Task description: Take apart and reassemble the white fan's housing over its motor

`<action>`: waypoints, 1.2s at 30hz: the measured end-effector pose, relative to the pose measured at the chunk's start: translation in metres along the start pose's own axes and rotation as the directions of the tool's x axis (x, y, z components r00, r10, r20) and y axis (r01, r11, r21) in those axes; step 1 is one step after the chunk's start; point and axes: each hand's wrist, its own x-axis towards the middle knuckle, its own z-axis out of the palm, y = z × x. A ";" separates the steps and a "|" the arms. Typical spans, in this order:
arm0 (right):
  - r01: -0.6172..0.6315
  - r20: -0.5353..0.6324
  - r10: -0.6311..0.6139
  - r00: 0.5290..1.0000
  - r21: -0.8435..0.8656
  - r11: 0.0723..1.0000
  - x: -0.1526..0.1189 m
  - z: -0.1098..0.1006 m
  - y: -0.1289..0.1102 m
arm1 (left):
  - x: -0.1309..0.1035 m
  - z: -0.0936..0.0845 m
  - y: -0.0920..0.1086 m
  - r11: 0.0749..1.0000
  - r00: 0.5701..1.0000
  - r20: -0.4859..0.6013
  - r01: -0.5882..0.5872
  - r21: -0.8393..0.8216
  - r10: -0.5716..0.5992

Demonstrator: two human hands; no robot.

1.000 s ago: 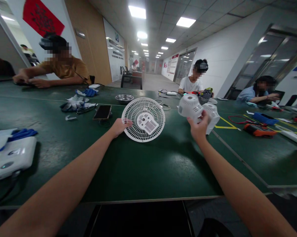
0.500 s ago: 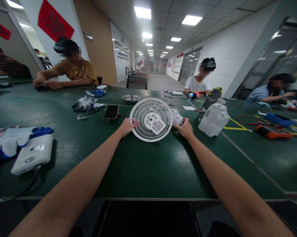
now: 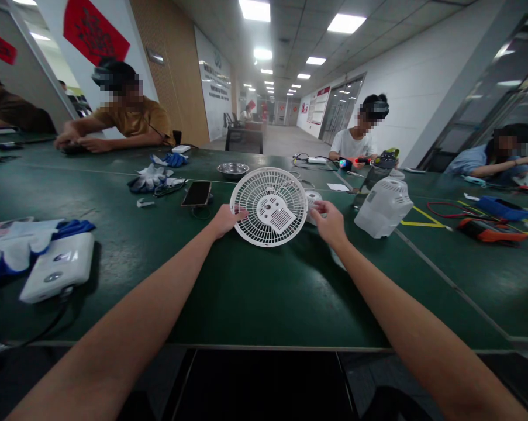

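Note:
A round white fan grille (image 3: 269, 207) with a slotted centre plate is held up over the table, its face toward me. My left hand (image 3: 227, 220) grips its left rim, thumb over the front. Behind its right edge a white rounded housing (image 3: 313, 197) shows in part; whether it is joined to the grille is hidden. My right hand (image 3: 330, 223) is beside the housing and the right rim, its thumb and forefinger slightly apart.
To the right stand a translucent white container (image 3: 383, 206) and a dark bottle (image 3: 375, 175). A phone (image 3: 196, 193), metal bowl (image 3: 233, 169) and gloves (image 3: 152, 178) lie beyond. A white power bank (image 3: 60, 268) is at left. Several people sit across the table.
My right hand has loosened from the white housing and shifted slightly up, its fingers now apart. The housing shows less behind the grille. My left hand keeps its grip.

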 end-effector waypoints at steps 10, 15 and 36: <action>-0.747 0.749 0.274 0.603 0.409 0.525 -0.033 0.031 -0.036 | 0.001 -0.001 -0.002 1.000 1.000 -0.004 -0.011 -0.016 0.011; -0.765 0.756 0.285 0.589 0.408 0.499 -0.029 0.029 -0.036 | -0.002 -0.001 0.004 1.000 1.000 -0.001 0.013 -0.025 -0.013; -0.821 0.939 0.121 0.322 0.213 0.529 -0.013 0.015 -0.020 | -0.011 0.005 0.019 0.986 0.996 0.074 -0.052 0.156 0.041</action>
